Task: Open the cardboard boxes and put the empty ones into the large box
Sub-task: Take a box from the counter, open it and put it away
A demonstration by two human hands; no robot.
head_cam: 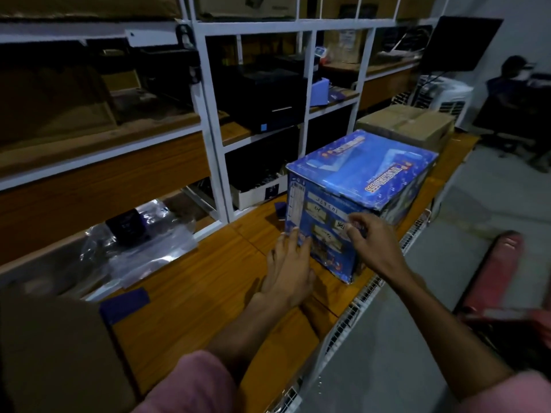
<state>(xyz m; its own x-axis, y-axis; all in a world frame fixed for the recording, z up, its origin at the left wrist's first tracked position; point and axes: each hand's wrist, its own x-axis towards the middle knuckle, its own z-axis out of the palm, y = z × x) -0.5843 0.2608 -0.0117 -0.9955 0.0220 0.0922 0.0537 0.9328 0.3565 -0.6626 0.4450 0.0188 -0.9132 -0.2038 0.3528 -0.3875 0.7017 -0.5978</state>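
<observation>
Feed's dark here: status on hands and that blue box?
Left hand flat against blue box, near end. Right hand fingering its label. Box shut. Brown box behind, nothing blocking.

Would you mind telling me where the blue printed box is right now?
In the head view, the blue box stands right of centre on the wooden bench, just ahead of the brown cardboard box, with the left hand and right hand on its near face.

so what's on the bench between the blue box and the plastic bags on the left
In the head view, mostly bare wooden bench; only a small dark blue card lies near the blue box, towards the plastic bags.
</observation>
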